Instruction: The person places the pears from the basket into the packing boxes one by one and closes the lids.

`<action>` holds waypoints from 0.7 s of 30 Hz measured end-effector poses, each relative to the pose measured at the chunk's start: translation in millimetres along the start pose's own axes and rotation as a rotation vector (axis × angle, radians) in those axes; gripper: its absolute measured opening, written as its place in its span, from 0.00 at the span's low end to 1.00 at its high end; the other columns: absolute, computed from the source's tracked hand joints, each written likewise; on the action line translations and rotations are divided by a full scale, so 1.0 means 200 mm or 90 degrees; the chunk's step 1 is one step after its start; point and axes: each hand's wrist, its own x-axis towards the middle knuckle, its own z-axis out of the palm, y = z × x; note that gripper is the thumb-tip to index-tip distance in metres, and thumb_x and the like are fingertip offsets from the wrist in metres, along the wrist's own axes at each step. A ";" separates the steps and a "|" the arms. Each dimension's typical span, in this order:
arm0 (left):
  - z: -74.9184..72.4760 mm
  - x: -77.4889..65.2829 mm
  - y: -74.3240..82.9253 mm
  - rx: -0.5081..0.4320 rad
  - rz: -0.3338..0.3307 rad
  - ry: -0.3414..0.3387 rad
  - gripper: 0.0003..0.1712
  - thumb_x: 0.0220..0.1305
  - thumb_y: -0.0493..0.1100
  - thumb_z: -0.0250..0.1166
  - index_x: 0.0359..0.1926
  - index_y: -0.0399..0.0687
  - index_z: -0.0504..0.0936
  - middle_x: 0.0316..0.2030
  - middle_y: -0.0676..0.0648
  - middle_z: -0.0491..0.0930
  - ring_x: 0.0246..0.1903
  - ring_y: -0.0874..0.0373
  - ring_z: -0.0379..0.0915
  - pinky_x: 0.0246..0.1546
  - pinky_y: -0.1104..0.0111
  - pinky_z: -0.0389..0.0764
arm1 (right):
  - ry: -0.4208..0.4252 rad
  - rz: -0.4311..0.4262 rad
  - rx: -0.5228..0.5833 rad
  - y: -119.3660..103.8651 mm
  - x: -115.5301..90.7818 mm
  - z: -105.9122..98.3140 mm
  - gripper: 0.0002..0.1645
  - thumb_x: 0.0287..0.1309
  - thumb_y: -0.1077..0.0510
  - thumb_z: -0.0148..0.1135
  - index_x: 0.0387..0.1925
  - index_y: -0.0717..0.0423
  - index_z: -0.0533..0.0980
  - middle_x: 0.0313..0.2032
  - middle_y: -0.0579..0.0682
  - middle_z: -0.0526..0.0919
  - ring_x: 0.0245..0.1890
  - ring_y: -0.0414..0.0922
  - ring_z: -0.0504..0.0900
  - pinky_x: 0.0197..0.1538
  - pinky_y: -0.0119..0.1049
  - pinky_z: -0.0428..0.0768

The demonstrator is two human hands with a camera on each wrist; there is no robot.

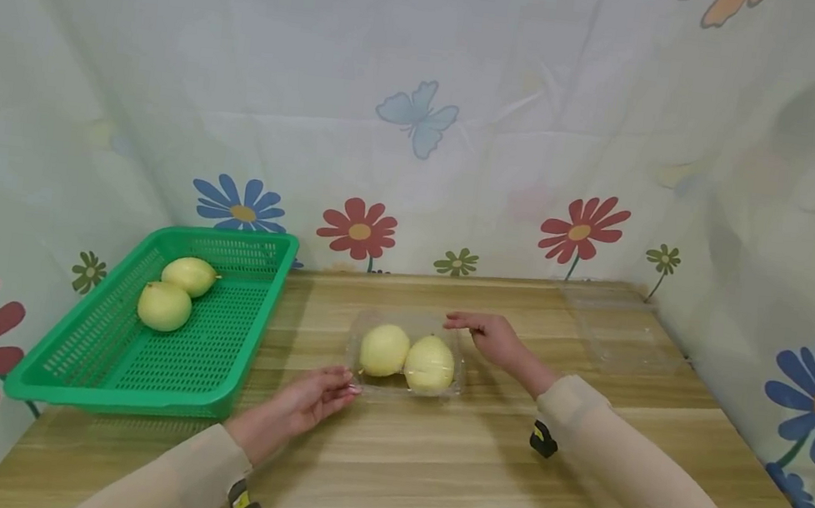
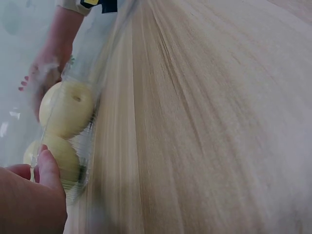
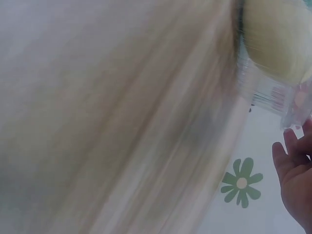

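Note:
A clear plastic fruit box (image 1: 402, 394) lies on the wooden table, with two pale yellow pears, a left pear (image 1: 385, 350) and a right pear (image 1: 429, 365), side by side inside. At its near left corner, my left hand (image 1: 308, 400) pinches the rim between thumb and fingers; the left wrist view shows the thumb (image 2: 48, 168) against the plastic. My right hand (image 1: 497, 341) is at the far right corner, its fingertips right at the edge. In the right wrist view, the fingers (image 3: 291, 141) are loosely bent beside the clear wall.
To the left stands a green plastic basket (image 1: 259, 329) with an upper pear (image 1: 189, 276) and a lower pear (image 1: 164, 307) in it. More clear plastic packaging (image 1: 621, 333) lies at the back right of the table (image 1: 455, 494). A flower-printed curtain (image 1: 313, 151) hangs behind.

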 end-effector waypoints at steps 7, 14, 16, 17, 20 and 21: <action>0.00 0.01 0.00 0.004 -0.009 -0.003 0.28 0.79 0.43 0.45 0.67 0.23 0.63 0.36 0.48 0.80 0.36 0.62 0.83 0.44 0.76 0.85 | -0.001 -0.030 -0.027 0.00 -0.03 0.01 0.29 0.61 0.82 0.43 0.48 0.63 0.86 0.58 0.64 0.84 0.61 0.61 0.82 0.60 0.56 0.82; 0.00 0.01 0.02 0.007 -0.015 -0.023 0.26 0.78 0.44 0.49 0.66 0.28 0.61 0.38 0.47 0.78 0.37 0.62 0.82 0.44 0.77 0.85 | -0.004 -0.058 -0.055 0.00 -0.02 0.01 0.29 0.61 0.82 0.43 0.47 0.64 0.87 0.57 0.63 0.85 0.60 0.61 0.83 0.59 0.55 0.83; 0.01 0.01 0.02 0.006 -0.013 -0.033 0.19 0.77 0.41 0.50 0.60 0.32 0.65 0.37 0.47 0.78 0.36 0.62 0.82 0.44 0.77 0.85 | -0.005 -0.057 -0.055 0.00 -0.02 0.01 0.29 0.61 0.82 0.43 0.47 0.64 0.87 0.57 0.63 0.85 0.60 0.61 0.83 0.59 0.55 0.83; 0.01 0.01 0.02 0.009 -0.012 -0.037 0.15 0.77 0.40 0.50 0.56 0.33 0.68 0.37 0.47 0.78 0.36 0.62 0.82 0.44 0.77 0.85 | -0.004 -0.056 -0.053 -0.01 -0.02 0.00 0.29 0.61 0.81 0.43 0.47 0.64 0.87 0.57 0.63 0.85 0.60 0.61 0.83 0.59 0.55 0.83; 0.01 0.01 0.02 0.023 -0.007 -0.045 0.08 0.76 0.36 0.50 0.46 0.36 0.73 0.35 0.49 0.79 0.36 0.63 0.81 0.45 0.77 0.85 | -0.004 -0.055 -0.053 0.00 -0.02 0.01 0.28 0.62 0.81 0.44 0.47 0.64 0.87 0.57 0.63 0.85 0.60 0.61 0.83 0.58 0.55 0.83; 0.01 0.01 0.02 0.025 -0.007 -0.045 0.07 0.75 0.34 0.50 0.43 0.37 0.75 0.34 0.49 0.79 0.36 0.63 0.81 0.45 0.77 0.85 | -0.004 -0.055 -0.054 0.00 -0.03 0.01 0.28 0.61 0.81 0.44 0.47 0.63 0.87 0.57 0.64 0.85 0.60 0.61 0.83 0.57 0.54 0.84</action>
